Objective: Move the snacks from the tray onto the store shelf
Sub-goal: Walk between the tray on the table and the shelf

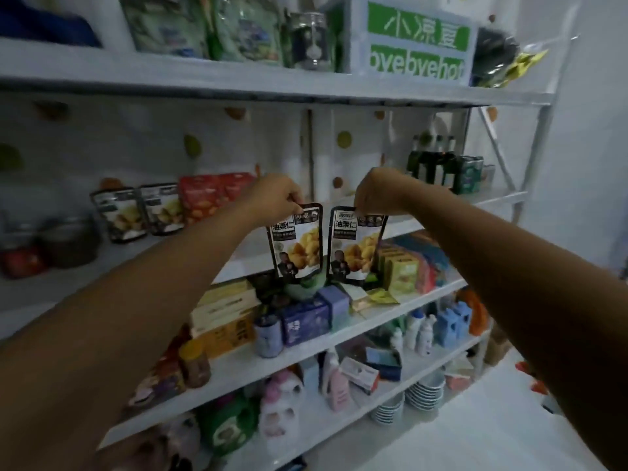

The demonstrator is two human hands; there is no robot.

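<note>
Left hand: the left hand (275, 198) has its fingers curled and pinches the top edge of the left snack pouch (299, 243).
Right hand: the right hand (377, 195) pinches the top edge of the right snack pouch (355, 246) in the same way.
Pouches: both hang upright, side by side with a narrow gap between them. They are black-edged, with yellow food printed on the front.
Place: both are held in the air in front of the white middle shelf (163, 249), not resting on it.
Already on that shelf: two matching pouches (117, 214) stand upright at the left, with a red bag (200, 198) just beside them. Dark bottles (431, 164) stand at the far right.
Shelf above: a green and white box (418, 42).
Shelf below: yellow boxes (224, 314) and purple boxes (306, 321).
Bottom right: stacked bowls (424, 392).
</note>
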